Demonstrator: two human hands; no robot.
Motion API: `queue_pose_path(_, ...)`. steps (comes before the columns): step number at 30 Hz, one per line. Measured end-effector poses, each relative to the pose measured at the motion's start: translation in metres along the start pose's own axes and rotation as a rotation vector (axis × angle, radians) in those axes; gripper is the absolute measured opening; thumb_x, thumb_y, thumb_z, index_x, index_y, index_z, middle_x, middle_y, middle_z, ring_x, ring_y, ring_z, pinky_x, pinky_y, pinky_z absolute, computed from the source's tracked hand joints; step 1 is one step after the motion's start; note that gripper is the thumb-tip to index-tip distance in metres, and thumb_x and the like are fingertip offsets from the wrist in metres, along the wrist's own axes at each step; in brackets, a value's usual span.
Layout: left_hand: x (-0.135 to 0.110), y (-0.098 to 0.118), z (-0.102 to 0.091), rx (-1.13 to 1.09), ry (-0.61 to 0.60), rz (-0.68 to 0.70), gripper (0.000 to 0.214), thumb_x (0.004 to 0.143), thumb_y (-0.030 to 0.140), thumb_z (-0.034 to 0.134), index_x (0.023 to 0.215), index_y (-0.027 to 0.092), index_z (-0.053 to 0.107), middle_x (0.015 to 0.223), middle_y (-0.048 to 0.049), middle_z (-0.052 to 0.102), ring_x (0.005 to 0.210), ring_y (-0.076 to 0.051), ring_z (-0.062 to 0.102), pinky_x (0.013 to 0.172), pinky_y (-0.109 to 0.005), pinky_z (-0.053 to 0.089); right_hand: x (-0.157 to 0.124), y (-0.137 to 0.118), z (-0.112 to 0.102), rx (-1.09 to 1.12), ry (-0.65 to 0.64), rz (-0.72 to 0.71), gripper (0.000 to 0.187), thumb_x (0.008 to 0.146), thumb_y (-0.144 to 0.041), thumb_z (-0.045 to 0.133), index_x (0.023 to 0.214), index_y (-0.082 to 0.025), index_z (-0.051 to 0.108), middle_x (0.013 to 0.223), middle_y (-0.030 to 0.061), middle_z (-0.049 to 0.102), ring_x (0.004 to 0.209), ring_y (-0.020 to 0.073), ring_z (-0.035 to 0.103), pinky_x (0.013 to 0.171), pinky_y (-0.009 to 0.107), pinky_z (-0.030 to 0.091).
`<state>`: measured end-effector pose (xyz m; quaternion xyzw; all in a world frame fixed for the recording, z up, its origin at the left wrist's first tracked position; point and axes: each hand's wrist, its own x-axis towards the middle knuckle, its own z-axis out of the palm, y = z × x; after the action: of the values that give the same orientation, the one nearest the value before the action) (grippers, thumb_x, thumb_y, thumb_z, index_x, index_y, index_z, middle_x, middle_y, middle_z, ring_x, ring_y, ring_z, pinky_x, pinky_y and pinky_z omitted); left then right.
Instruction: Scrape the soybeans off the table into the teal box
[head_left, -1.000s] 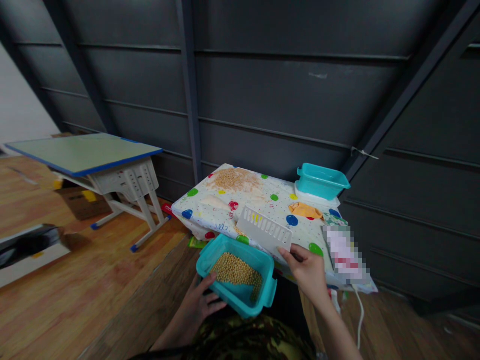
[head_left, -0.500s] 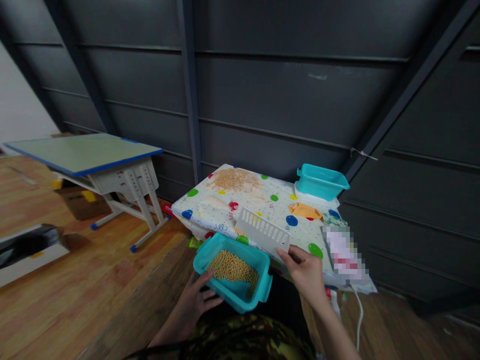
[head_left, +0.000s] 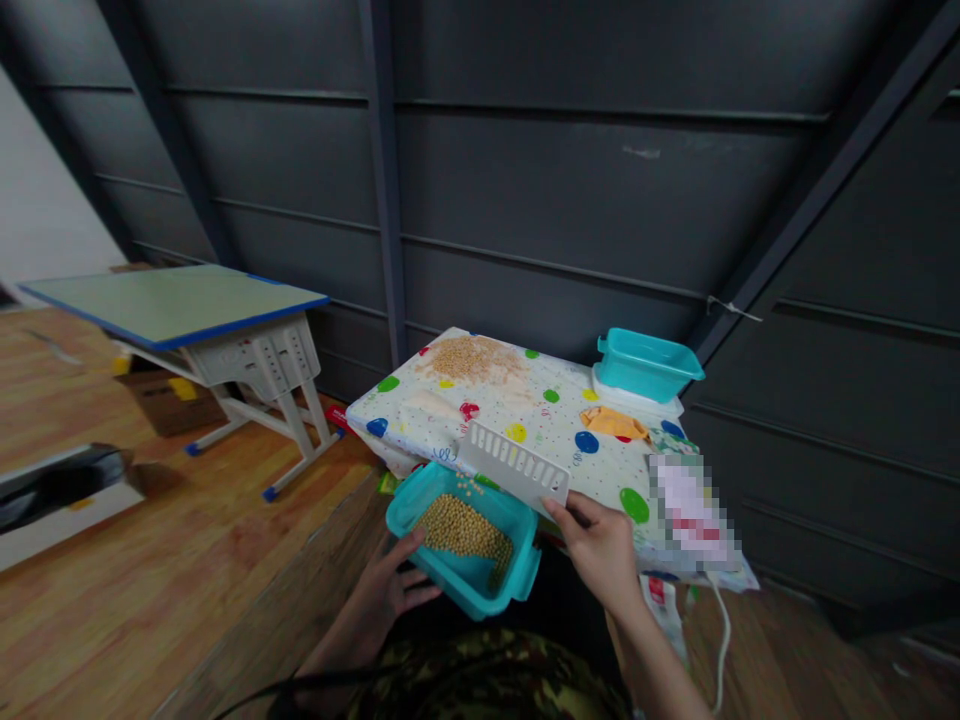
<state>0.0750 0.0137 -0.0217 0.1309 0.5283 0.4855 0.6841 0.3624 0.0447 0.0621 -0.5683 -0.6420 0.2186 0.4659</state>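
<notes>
A teal plastic bin [head_left: 474, 572] tilts at the near edge of the table, with small round tan beans [head_left: 459, 525] gathered inside. Gripping its near left rim, my left hand [head_left: 390, 588] has the thumb over the top and fingers against the outer side. My right hand [head_left: 596, 545] pinches the right end of a white slotted plastic strip [head_left: 516, 470] between thumb and fingers. The strip's lower edge is at the table edge above the bin. A few loose beans [head_left: 470, 484] are dropping near the bin's far rim.
On the balloon-print tablecloth [head_left: 551, 425] lies a spread heap of beans and powder [head_left: 469, 358]. Behind to the right stands another teal bin [head_left: 649, 368] on something white, near an orange cloth [head_left: 613, 423]. A pixelated item [head_left: 694, 510] lies at right. A desk [head_left: 180, 300] stands left.
My right hand has moved the strip slightly left and toward the bin. Beans that lay by the strip at the table edge are now falling into the bin. My left hand keeps its grip.
</notes>
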Motion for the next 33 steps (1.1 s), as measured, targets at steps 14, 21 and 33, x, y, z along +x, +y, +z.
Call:
queue_pose_path(14,-0.003,0.002,0.002,0.015,0.000,-0.004,0.071,0.099,0.037,0.075,0.163,0.025,0.048,0.163,-0.0185,0.064,0.091,-0.029,0.083,0.082,-0.048,0.071,0.006,-0.005,0.003,0.064,0.153,0.006,0.039,0.092,-0.056,0.074,0.084,-0.020,0.088,0.076,0.0057,0.083,0.067,0.0241,0.072,0.062,0.031,0.056)
queue_pose_path(21,0.000,0.000,-0.001,0.020,-0.022,-0.003,0.071,0.098,0.040,0.077,0.160,0.023,0.047,0.167,-0.0204,0.060,0.095,-0.029,0.082,0.082,-0.047,0.071,0.008,-0.003,0.007,0.022,0.100,-0.006,0.038,0.095,-0.052,0.070,0.088,-0.020,0.088,0.083,0.0062,0.084,0.069,0.0234,0.072,0.063,0.032,0.053)
queue_pose_path(33,-0.005,0.004,-0.005,-0.020,-0.035,0.041,0.074,0.094,0.039,0.082,0.159,0.024,0.050,0.160,-0.0207,0.064,0.095,-0.032,0.083,0.087,-0.052,0.070,0.012,-0.008,0.004,-0.022,0.059,-0.013,0.040,0.092,-0.054,0.069,0.079,-0.019,0.085,0.068,0.0030,0.077,0.062,0.0209,0.065,0.060,0.030,0.046)
